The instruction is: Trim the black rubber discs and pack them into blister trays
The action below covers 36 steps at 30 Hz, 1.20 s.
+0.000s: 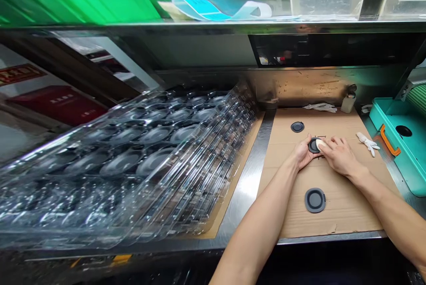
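My left hand [303, 152] grips a dark round part [313, 145] with a recessed middle, held just above the cardboard sheet [286, 214]. Pinched in my right hand [339, 154] is a small cream-white pad [320, 144], pressed against the face of that dark part. Closer to me on the cardboard lies a grey rounded-square part [314, 200] with a round recess. Beyond my hands, a smaller dark round part [297, 126] rests on the same sheet. My fingers partly cover the held part.
Stacked clear plastic trays [140, 143] with dark round parts fill the left side. At the right stands a teal bin [402, 152] with an orange handle. A small pump bottle [349, 100] and white gloves [368, 144] lie around the cardboard. A metal shelf [213, 29] hangs overhead.
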### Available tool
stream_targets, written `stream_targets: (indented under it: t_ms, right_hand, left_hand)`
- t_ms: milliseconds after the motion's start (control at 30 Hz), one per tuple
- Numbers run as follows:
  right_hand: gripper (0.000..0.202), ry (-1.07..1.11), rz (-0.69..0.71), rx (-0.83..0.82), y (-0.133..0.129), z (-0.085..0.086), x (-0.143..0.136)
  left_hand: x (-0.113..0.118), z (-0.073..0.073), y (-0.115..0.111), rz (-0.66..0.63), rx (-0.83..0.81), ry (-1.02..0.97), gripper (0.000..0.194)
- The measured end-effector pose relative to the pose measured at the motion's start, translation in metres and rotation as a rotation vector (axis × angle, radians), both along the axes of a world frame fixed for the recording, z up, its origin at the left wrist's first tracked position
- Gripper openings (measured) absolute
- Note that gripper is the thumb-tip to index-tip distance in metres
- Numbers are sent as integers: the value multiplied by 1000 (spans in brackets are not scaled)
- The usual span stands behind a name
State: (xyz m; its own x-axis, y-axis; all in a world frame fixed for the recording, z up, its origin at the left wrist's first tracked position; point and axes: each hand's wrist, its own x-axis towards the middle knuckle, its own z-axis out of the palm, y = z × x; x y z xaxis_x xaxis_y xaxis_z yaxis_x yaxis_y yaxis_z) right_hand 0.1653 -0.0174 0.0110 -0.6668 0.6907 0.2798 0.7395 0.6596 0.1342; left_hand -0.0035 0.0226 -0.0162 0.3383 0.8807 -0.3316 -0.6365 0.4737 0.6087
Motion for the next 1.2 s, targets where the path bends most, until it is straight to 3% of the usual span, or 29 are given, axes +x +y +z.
stream_targets:
  t_ms: [133, 233, 433, 733, 800, 933, 1033, 1200]
  right_hand:
    - [39, 28, -29, 30, 2, -6, -12]
    - [39, 104, -130, 51, 4, -12, -22]
    - [39, 192, -180, 61, 4, -19, -28]
    - [42, 184, -177, -22, 0, -21, -33]
    - [42, 185, -224, -34, 8, -20, -27]
    - [41, 247, -457, -37, 25, -15, 0]
    - [43, 291, -509, -50, 31, -8, 23]
    - [41, 311, -730, 33, 42, 6, 69]
  left_hand:
    - [0, 0, 1, -35, -11, -61, 57]
    - [1, -1, 1, 19, -38, -82, 52]
    - [2, 2, -4, 31, -52, -83, 51]
    - [0, 1, -6, 8, -24, -99, 51]
    - [0, -1, -7, 4, -14, -88, 49]
    - [-3, 1, -11, -11, -6, -33, 40]
    - [-10, 7, -13, 44, 36, -36, 33]
    - [-21, 18, -16, 119, -43, -154, 47]
